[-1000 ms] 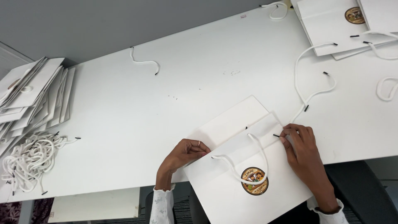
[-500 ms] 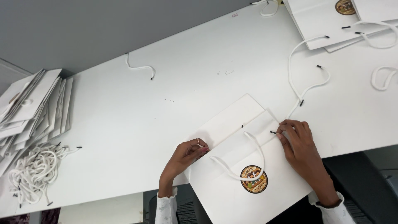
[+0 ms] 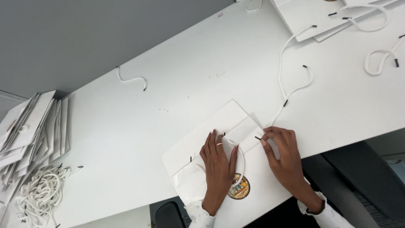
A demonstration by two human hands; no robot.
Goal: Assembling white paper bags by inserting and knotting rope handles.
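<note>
Fingers: the left hand (image 3: 218, 169) lies flat, fingers spread narrow, pressing the white paper bag (image 3: 219, 169) to the table; the right hand (image 3: 284, 154) pinches the black tip (image 3: 257, 137) of a white cord handle (image 3: 240, 158) between thumb and forefinger, the other fingers loosely curled.
Table: the white table (image 3: 177, 97) carries everything; the bag lies flat at its near edge, straight below the person's view.
Bag: its folded top band faces away from the person, and a round coloured sticker (image 3: 239, 188) sits on its near part, just right of the left hand's wrist.
Step in hand: judged from the grip, the cord end is being fitted at the bag's top band, right of the left hand, with the cord looping back under that hand's fingers.
Next move calls for: a steady pinch on the tip, a fine aim at the small hole in the band, and the flat hand keeping the bag from sliding.
Bag stack: flat white bags (image 3: 31, 139) pile far left of the bag; more bags (image 3: 308, 21) lie far upper right of it.
Loose cords: a heap (image 3: 38, 196) sits left of the bag; single cords (image 3: 291, 71) lie beyond it.
Hard to make out: the hole itself is too small to tell; the cord's other end is hidden under the left hand; the bag's near edge is cut off.
</note>
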